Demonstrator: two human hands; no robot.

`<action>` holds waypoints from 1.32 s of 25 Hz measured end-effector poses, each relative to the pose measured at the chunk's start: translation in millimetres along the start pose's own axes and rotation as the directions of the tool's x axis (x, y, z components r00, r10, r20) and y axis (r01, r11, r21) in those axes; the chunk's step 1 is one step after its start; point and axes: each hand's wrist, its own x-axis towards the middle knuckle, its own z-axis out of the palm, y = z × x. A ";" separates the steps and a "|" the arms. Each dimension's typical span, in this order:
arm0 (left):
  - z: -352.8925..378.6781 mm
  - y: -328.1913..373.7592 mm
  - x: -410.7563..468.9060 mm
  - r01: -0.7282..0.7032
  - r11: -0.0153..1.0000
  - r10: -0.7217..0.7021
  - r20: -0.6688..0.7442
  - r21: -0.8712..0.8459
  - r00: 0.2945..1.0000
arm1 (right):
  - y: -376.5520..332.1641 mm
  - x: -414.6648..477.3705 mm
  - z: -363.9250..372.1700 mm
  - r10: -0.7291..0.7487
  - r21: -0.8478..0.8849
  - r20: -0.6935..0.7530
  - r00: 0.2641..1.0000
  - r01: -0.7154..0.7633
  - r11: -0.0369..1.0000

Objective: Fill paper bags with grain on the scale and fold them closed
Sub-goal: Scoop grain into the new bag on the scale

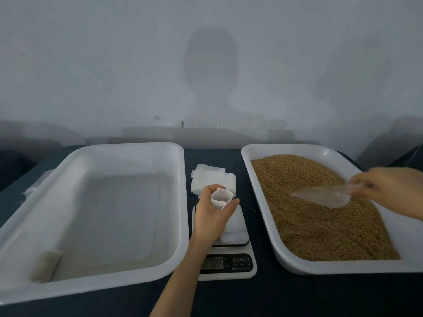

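Observation:
My left hand [211,216] grips a small white paper bag [220,199] upright over the white scale [231,255], the bag's mouth held open. My right hand [386,187] holds the handle of a clear plastic scoop [325,195], which lies on the brown grain [320,216] in the white tray on the right [258,179]. A stack of flat white bags [206,179] lies behind the scale.
A large white tray [180,202] stands on the left, with one folded white bag [47,266] leaning in its near left corner. Everything sits on a dark blue tabletop [297,294] against a pale wall.

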 end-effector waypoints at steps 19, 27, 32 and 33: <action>-1.7 2.5 -3.0 -0.016 0.999 0.015 0.027 0.039 1.000 | -46.2 -0.2 77.2 0.088 0.404 0.028 0.996 -0.092 0.910; 0.1 1.7 -1.6 -0.022 0.998 0.020 0.035 0.063 0.999 | -29.5 -10.3 64.2 0.165 0.553 0.030 0.986 -0.154 0.819; 1.9 3.8 -2.3 -0.004 0.997 0.000 0.044 0.071 0.999 | -30.2 -11.9 60.9 0.166 0.565 0.041 0.985 -0.160 0.809; 1.8 4.5 -2.6 -0.001 0.998 -0.002 0.044 0.067 0.999 | -30.8 -13.0 59.4 0.173 0.575 0.039 0.984 -0.164 0.802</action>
